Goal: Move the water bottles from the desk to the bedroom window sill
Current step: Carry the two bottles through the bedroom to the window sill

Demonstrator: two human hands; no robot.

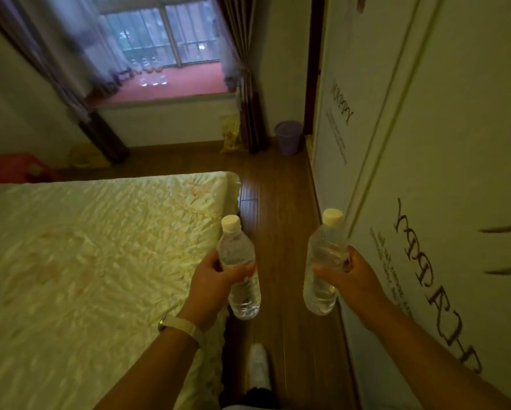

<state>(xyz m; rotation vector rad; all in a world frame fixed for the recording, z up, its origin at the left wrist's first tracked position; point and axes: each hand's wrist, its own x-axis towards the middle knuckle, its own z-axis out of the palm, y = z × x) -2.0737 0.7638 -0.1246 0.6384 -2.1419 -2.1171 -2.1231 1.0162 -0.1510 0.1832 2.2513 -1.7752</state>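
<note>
**Two water bottles carried between bed and wardrobe**

At the far left, a red object (17,168) is seen on the floor beyond the bed (94,261), which is covered with a crumpled pale yellow spread. Above it, dark curtains (70,93) frame the window sill (171,85), whose reddish surface carries a cluster of clear bottles (152,74), blurred at this range.

The left hand (212,279), with a white wristband (183,327) on its wrist, is wrapped around the middle of the left water bottle (239,267); its fingers (242,272) are clamped on the clear body, and the white cap is tilted slightly away from the camera. The bottle is held in the air just past the bed's corner, above the wooden floor (280,202). Below it, a foot in a white sock (258,365) is seen on the floor.

The right hand (352,276) is closed around the right water bottle (322,261) in the same manner, its thumb pressed across the front. This bottle is held just beside the white wardrobe door (440,173), which bears dark lettering. Further back, a purple bin (289,137) stands near the curtain's foot.
</note>
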